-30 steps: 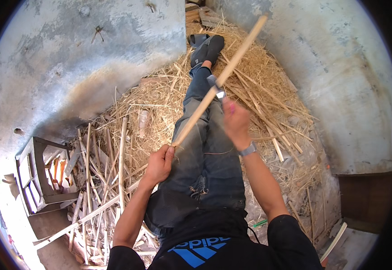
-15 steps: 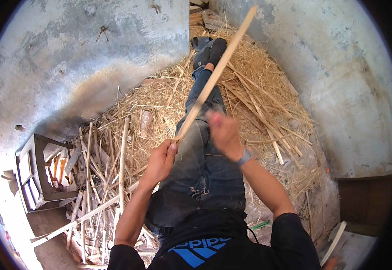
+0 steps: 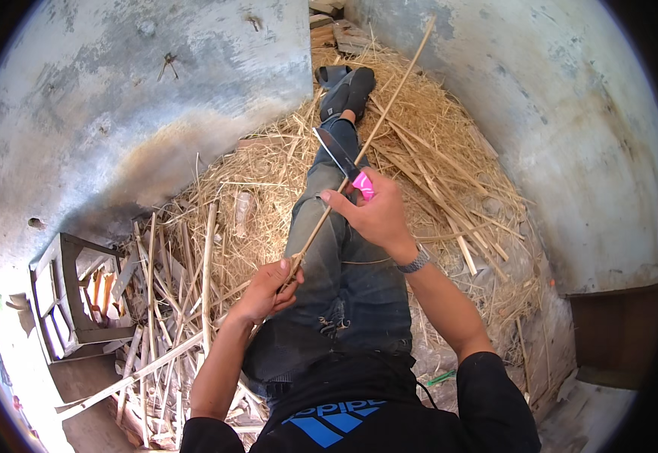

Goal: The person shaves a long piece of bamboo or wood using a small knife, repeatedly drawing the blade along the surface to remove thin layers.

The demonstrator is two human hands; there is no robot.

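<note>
My left hand (image 3: 267,292) is closed round the near end of a long, thin wooden strip (image 3: 394,101). From there the strip slants up and to the right over my legs, its narrow edge showing. Midway along it, my right hand (image 3: 370,210) grips the pink handle of a knife (image 3: 338,155). The dark blade points up and left and crosses close to the strip; whether its edge touches the wood I cannot tell. My right thumb lies by the strip just below the handle. Beneath both hands are my legs in worn jeans (image 3: 317,226).
Shavings (image 3: 268,162) cover the ground round my legs. Loose wooden strips (image 3: 449,200) lie to the right, with more sticks heaped at the left beside a wooden frame (image 3: 68,294). Grey walls (image 3: 540,113) close in both sides. A small green object (image 3: 440,377) lies near my right elbow.
The strip has turned from its broad face to its narrow edge. My right hand, blurred before, is now sharp with the knife visible, and my left hand has moved slightly down and left.
</note>
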